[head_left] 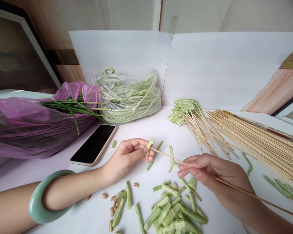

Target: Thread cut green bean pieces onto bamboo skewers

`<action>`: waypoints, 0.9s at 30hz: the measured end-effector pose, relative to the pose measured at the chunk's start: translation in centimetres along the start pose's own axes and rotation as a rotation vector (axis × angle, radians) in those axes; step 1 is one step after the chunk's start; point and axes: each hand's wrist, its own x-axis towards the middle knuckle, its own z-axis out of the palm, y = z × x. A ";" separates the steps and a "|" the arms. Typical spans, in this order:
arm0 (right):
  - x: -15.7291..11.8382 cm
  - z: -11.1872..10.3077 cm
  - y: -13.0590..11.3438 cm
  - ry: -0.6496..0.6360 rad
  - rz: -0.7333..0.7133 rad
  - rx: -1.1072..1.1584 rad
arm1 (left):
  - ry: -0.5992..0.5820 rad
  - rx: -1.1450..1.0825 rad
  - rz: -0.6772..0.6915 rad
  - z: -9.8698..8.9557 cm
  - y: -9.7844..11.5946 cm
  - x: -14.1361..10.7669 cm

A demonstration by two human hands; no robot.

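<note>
My left hand [132, 156] pinches a short piece of green bean [150, 148] between thumb and fingers, at the tip of a thin wooden skewer [164, 153]. Another bean piece [171, 159] is threaded crosswise farther down the skewer. My right hand [210, 172] is closed around the skewer just behind that piece, and the shaft runs back under the palm toward the lower right. Below the hands lies a pile of cut bean pieces [172, 211]. One darker bean piece [155, 157] rests on the table behind the skewer.
Filled skewers [188, 110] lie at the back, beside a bundle of bare skewers [256, 139]. A clear bag of long beans [134, 97], a purple bag [39, 126] with green stalks and a phone [95, 143] stand left. Several brown seeds [111, 212] lie near the pile.
</note>
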 end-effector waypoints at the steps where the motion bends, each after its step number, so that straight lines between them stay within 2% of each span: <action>1: 0.0 0.0 0.0 0.000 0.004 0.004 | -0.009 0.016 0.008 0.0 0.0 0.0; 7: 0.0 0.0 0.0 -0.011 -0.003 0.010 | -0.080 0.138 0.049 -0.1 0.1 -0.3; 12: -0.1 0.1 0.3 -0.040 -0.051 0.032 | -0.093 0.010 -0.045 0.0 0.0 -0.4; 19: -0.6 0.8 -0.1 -0.088 -0.012 0.172 | -0.119 -0.203 -0.177 0.4 0.1 -0.7; 24: -1.1 1.8 -0.6 -0.180 0.031 0.305 | -0.237 -0.115 -0.196 0.6 0.1 -1.1; 27: -1.3 2.2 -0.7 -0.190 0.048 0.344 | -0.265 -0.021 -0.191 0.6 0.2 -1.1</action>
